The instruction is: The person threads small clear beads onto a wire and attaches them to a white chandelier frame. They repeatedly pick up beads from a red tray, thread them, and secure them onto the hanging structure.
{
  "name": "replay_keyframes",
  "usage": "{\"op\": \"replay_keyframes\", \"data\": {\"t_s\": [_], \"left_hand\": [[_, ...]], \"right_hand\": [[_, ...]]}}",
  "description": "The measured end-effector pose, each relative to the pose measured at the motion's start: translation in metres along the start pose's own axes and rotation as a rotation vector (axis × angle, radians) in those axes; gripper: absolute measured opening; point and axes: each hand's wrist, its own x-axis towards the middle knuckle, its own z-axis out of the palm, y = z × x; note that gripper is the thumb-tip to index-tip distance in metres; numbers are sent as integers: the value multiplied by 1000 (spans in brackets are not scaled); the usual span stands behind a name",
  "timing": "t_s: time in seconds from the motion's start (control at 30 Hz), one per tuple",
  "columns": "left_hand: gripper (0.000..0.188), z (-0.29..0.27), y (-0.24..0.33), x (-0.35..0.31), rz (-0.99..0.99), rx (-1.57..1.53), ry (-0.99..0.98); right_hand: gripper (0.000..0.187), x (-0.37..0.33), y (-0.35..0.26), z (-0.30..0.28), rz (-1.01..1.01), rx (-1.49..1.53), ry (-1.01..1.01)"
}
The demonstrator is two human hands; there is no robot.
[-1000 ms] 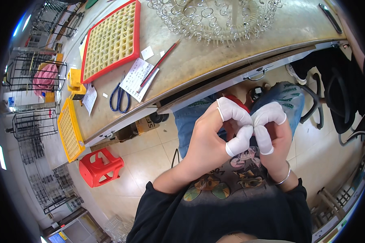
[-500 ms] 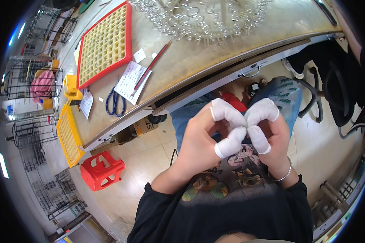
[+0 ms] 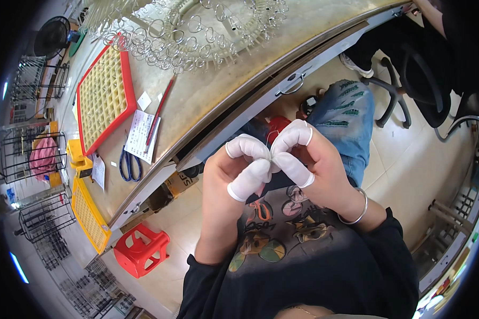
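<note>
A worn, pale workbench slants across a tiled workshop, just ahead of the grip. At the centre of that grip is a tiny piece, almost wholly covered by fingertips, so its shape and material cannot be told. The left hand and right hand meet around it, each pressing thumb and forefinger together in white finger covers, held above the lap and clear of the bench. I would expect the piece to be very light, easily dropped and perhaps slippery through the covers; a gentle pinch at its opposite edges should suit it. Below and to the right of the grip lies a knee in torn jeans. Ahead, to its left, thin wire rings hang in clusters. Farther left of it rest a red pencil, a written sheet, blue-handled scissors and a red-rimmed tray. Down to its left, a red stool stands on the floor.
</note>
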Motion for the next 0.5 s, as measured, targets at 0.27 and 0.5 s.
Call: {"op": "replay_keyframes", "data": {"t_s": [0.27, 0.5], "left_hand": [[7, 1, -1, 1, 68, 46, 49], [9, 0, -3, 0, 138, 123, 39]], "right_hand": [[17, 1, -5, -2, -64, -56, 71], [15, 4, -9, -5, -128, -204, 22]]}}
